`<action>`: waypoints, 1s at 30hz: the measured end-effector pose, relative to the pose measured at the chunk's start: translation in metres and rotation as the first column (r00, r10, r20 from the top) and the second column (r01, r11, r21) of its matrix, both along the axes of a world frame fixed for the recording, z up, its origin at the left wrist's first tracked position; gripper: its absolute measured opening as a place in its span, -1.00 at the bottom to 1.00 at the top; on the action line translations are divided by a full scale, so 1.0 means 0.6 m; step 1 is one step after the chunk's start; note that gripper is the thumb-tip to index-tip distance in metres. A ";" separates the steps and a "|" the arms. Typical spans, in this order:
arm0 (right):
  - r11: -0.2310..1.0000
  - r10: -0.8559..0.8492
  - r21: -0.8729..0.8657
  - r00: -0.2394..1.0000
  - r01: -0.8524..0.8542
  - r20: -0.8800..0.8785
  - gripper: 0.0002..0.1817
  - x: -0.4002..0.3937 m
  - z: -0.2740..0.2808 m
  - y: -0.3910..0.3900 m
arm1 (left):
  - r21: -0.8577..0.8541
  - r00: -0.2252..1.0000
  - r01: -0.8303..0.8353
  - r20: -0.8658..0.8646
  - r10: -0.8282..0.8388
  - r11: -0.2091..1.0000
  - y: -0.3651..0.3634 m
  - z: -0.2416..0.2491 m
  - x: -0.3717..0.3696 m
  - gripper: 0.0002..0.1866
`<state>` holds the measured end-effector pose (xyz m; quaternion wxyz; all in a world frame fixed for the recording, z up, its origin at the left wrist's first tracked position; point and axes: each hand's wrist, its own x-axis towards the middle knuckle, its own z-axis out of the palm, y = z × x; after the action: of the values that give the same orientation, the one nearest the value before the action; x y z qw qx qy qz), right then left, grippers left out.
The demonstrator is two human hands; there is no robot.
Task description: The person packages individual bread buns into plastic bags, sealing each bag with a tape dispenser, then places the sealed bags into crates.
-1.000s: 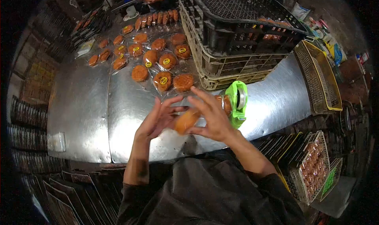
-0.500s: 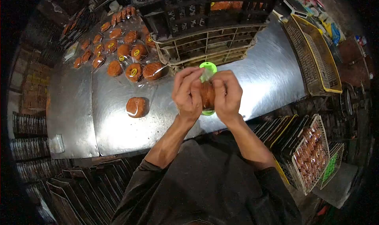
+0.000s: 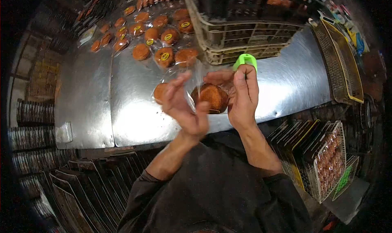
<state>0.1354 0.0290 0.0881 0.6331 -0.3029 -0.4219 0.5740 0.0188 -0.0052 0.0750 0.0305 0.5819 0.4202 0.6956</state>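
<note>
A round brown cake (image 3: 213,98) in a clear plastic bag sits between my two hands above the metal table's front part. My right hand (image 3: 245,96) holds the bagged cake from the right, its thumb and fingers around the bag. My left hand (image 3: 183,106), slightly blurred, is off to the cake's left with its fingers apart. Behind my left fingers another brown cake (image 3: 159,93) lies on the table, partly hidden. A bright green dispenser-like object (image 3: 246,60) stands just beyond my right fingertips.
Several bagged cakes with yellow labels (image 3: 164,57) lie at the table's back left. Stacked crates (image 3: 249,37) stand at the back. A yellow-rimmed basket (image 3: 343,65) is at the right; upright crates of packed items (image 3: 328,161) are below it. Dark trays (image 3: 94,188) lean at the lower left.
My left hand has come away from the bag and opened, moving left. The bagged cake has come clear of the green object, with my right hand at its side. The view has shifted.
</note>
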 end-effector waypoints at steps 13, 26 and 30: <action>0.852 -0.089 0.419 0.703 -0.313 0.706 -0.58 -0.178 -0.020 -0.061 | -0.311 0.740 0.388 0.666 -0.092 0.867 -0.076 -0.003 -0.164 -0.81; 0.799 -0.356 0.525 0.474 -0.293 0.806 -0.81 -0.123 0.010 -0.033 | -0.259 0.677 0.544 0.697 -0.235 0.798 -0.050 -0.018 -0.166 -0.52; 0.677 -0.530 0.711 0.545 -0.190 0.650 -0.82 -0.095 0.001 -0.003 | -0.371 0.993 0.026 -0.098 -0.068 0.928 -0.031 -0.010 -0.139 -0.80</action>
<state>0.0785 0.0273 0.0887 0.4828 -0.3057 -0.8166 0.0806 -0.0645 -0.0238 0.0691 0.1332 0.6127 0.5305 0.5704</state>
